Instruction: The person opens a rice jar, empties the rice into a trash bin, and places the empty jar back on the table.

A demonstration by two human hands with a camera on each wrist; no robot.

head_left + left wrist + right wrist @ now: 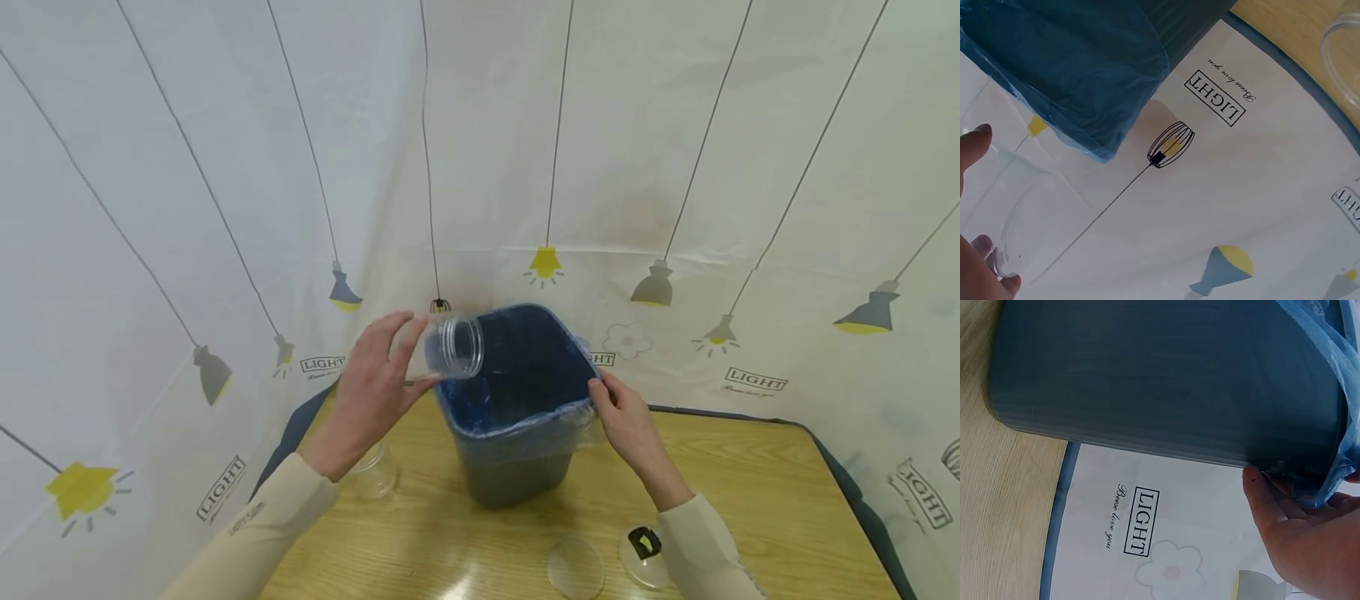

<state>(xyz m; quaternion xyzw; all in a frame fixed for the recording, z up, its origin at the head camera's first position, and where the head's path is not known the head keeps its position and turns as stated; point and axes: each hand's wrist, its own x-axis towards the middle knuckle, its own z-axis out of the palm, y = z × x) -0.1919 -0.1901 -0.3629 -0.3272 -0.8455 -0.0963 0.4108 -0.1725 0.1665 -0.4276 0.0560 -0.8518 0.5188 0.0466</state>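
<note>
My left hand (371, 383) grips a clear plastic jar (459, 346), tipped on its side at the left rim of a trash bin. The jar's open threaded mouth faces right, over the bin's opening; no contents show in it. In the left wrist view, fingers curl round the see-through jar (1029, 206). The grey-blue bin (513, 479) stands upright on the table, lined with a thin blue plastic bag (551, 427) folded over its rim. My right hand (630, 425) pinches the bin's right rim together with the bag, thumb on the outside in the right wrist view.
Another clear jar (373, 475) stands on the wooden table (757, 492) by the left forearm. Two clear round discs lie in front of the bin, a plain disc (575, 568) and one bearing a small black and yellow-green piece (645, 543). Lamp-printed white sheeting (487, 167) encloses the table.
</note>
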